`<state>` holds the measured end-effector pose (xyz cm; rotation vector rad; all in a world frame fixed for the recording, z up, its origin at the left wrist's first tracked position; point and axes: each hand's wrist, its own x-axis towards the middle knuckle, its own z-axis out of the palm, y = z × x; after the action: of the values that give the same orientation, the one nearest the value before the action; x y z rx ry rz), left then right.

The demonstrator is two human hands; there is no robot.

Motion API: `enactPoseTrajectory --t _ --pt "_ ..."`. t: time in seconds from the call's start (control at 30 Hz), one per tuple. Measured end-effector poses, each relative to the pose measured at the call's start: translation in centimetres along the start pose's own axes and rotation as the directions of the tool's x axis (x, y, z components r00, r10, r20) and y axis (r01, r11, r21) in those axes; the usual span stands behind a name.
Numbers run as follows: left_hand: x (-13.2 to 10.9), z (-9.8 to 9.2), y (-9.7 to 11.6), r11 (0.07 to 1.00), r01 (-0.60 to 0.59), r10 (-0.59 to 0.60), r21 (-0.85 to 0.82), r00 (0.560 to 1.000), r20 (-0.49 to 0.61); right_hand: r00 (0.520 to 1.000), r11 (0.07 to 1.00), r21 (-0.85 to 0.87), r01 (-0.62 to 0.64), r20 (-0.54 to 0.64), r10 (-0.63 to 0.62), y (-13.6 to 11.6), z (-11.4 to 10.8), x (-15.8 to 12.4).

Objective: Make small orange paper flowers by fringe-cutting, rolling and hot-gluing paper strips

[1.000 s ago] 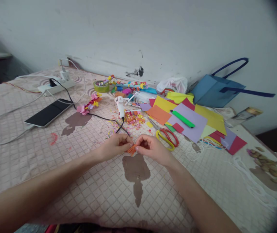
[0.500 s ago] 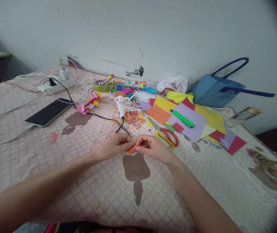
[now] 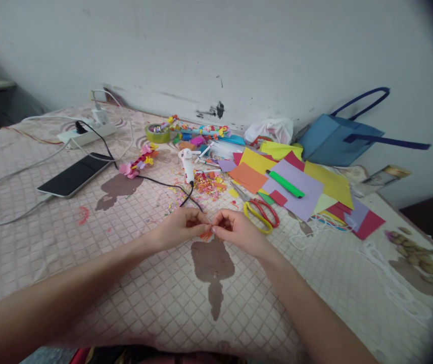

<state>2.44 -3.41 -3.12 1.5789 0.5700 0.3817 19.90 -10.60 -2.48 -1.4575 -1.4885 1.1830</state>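
Observation:
My left hand [image 3: 185,225] and my right hand [image 3: 235,228] meet at the middle of the table, fingertips pinched together. Between them is a small orange piece with fringe-like strips [image 3: 206,235], which looks like cut paper or foam; the fingers cover most of it. Just beyond my hands lies the black cord of a white glue gun [image 3: 187,166], which rests by a heap of colourful scraps [image 3: 209,184]. To the right of my right hand are scissors with red and yellow handles [image 3: 258,214].
Coloured sheets [image 3: 309,189] with a green cutter [image 3: 285,184] on them spread to the right, near a blue bag [image 3: 339,139]. White string [image 3: 390,283] lies at far right. On the left are a phone [image 3: 75,175], a power strip [image 3: 86,135] and a pink flower band [image 3: 137,163].
My fingertips have drawn closer together over the orange piece, and less of it shows; its strips now look more spread. The other things on the table stay where they were.

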Motion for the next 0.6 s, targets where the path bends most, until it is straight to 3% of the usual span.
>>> enactPoseTrajectory --t 0.2,0.6 --pt "0.16 -0.04 -0.22 0.996 -0.019 0.023 0.082 0.999 -0.043 1.0 1.0 0.009 -0.003 -0.02 0.004 -0.09 0.22 0.08" --pt "0.14 -0.05 -0.2 0.996 -0.027 0.032 0.081 0.998 -0.054 1.0 0.997 0.075 0.006 -0.026 -0.004 0.14 0.36 0.21"
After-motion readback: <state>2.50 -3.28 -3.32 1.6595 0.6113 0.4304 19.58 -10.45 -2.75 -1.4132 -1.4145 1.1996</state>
